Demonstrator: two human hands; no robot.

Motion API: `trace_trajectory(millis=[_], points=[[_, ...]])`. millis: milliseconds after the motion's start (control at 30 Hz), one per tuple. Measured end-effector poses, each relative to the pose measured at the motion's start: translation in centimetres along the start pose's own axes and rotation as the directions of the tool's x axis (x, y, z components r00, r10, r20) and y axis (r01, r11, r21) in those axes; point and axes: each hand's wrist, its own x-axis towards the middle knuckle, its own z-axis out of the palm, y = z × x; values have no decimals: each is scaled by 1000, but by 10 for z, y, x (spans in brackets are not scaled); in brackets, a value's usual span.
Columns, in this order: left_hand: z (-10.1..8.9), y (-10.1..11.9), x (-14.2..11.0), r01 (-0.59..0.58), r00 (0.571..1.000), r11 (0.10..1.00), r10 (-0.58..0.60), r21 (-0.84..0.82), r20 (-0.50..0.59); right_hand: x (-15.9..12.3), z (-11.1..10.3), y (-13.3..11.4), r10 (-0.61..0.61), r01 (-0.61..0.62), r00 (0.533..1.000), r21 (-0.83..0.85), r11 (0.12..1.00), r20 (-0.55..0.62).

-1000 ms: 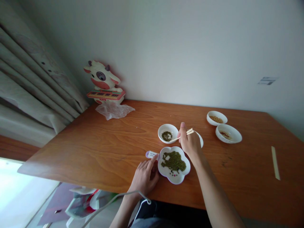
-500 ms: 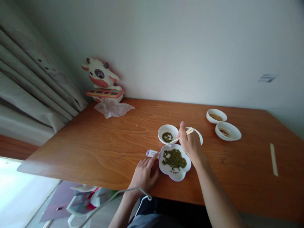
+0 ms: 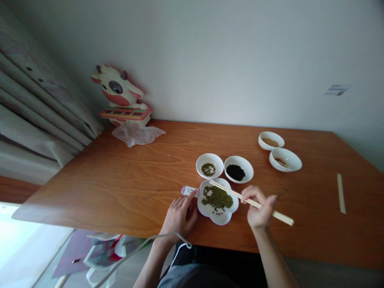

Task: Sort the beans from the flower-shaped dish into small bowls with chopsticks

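My right hand (image 3: pixel 258 208) is closed on a pair of wooden chopsticks (image 3: pixel 249 201), their tips over the far rim of a white flower-shaped dish (image 3: pixel 225 216) of green beans. My left hand (image 3: pixel 179 215) rests on the table with fingers spread, its fingertips touching the dish's left edge. Beyond the dish stand a white bowl with a few green beans (image 3: pixel 209 165) and a white bowl of black beans (image 3: pixel 239 169).
Two more white bowls (image 3: pixel 271 141) (image 3: pixel 285 159) sit at the far right of the wooden table (image 3: pixel 120 180). A cow keyboard toy (image 3: pixel 120 98) and plastic wrap (image 3: pixel 136 133) stand at the far left corner. A small white tag (image 3: pixel 188 190) lies by the dish. A wooden strip (image 3: pixel 340 193) lies at right.
My right hand pulled back toward me and to the right with the chopsticks, uncovering the bowl of black beans. The chopsticks now lie low over the flower dish. My left hand stayed put.
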Motion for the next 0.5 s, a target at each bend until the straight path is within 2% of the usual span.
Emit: trace_trajectory(millis=[100, 200, 367, 500], points=[[1, 0, 0, 3, 1000, 1000, -3, 7, -4, -34, -20, 18, 6, 3, 996, 91, 996, -91], [2, 1, -1, 21, 1000, 1000, -21, 23, -3, -61, -31, 40, 22, -6, 994, 146, 989, -110], [2, 1, -2, 36, 999, 999, -36, 40, 2, -91, -29, 73, 48, -45, 999, 164, 985, -16], [2, 1, -2, 34, 999, 999, -34, 40, -4, -100, -29, 87, 56, -64, 997, 146, 987, 61]])
